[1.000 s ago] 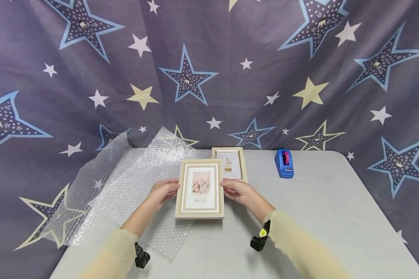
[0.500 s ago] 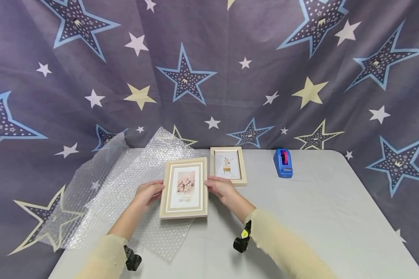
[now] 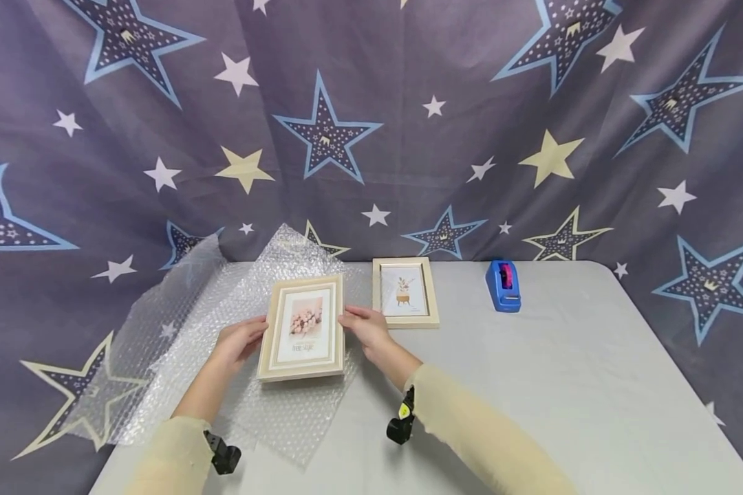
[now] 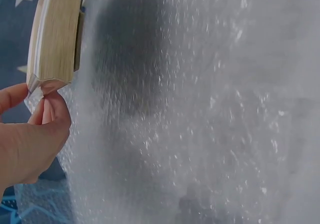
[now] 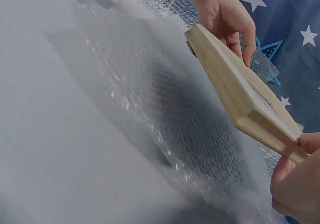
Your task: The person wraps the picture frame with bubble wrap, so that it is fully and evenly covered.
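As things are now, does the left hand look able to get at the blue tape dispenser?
Probably not directly: the left hand grips one side of the frame with pink flowers, and that frame and the right hand lie between it and the blue tape dispenser.

A pale wood-toned picture frame point(image 3: 303, 330) is held aloft over a spread of clear bubble wrap point(image 3: 303, 419), face up toward the head camera and canted slightly clockwise. Inside, a white border point(image 3: 325, 344) surrounds a pink flower print point(image 3: 306, 317), with lettering point(image 3: 303, 347) beneath.
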A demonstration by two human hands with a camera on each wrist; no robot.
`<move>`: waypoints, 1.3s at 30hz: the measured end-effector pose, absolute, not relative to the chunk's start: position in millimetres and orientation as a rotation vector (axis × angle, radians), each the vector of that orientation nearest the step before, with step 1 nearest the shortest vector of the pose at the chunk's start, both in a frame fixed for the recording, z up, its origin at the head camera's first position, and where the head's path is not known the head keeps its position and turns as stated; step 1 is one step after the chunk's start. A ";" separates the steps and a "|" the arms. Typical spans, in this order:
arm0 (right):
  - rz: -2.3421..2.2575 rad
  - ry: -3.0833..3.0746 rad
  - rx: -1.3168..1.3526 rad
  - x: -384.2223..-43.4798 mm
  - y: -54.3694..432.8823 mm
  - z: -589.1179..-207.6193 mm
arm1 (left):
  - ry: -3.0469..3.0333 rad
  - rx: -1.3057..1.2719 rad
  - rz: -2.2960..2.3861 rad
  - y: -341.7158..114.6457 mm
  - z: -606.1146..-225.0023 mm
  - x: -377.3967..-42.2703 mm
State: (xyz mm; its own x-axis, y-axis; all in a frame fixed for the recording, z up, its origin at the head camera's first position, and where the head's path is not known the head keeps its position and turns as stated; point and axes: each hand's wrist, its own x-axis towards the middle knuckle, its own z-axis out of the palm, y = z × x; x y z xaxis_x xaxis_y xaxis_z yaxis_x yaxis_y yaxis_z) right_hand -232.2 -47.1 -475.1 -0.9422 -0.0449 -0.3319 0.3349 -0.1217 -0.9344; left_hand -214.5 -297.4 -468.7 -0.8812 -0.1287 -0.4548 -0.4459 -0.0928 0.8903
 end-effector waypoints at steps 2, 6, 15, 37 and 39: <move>-2.159 1.894 0.318 -234.6 -54.3 -476.0 | 1.936 -0.669 2.096 -301.2 -469.8 -215.0; -2.163 1.915 0.290 -238.8 -65.7 -481.4 | 1.932 -0.745 2.093 -306.3 -472.8 -214.0; -2.166 1.937 0.263 -242.0 -80.8 -498.0 | 2.006 -0.907 2.022 -313.9 -484.0 -214.9; -2.039 1.982 0.188 -251.7 -84.1 -522.1 | 2.068 -1.012 2.023 -315.2 -500.8 -219.3; -2.032 1.982 0.198 -251.5 -81.6 -523.8 | 2.080 -1.009 2.000 -312.5 -501.3 -219.4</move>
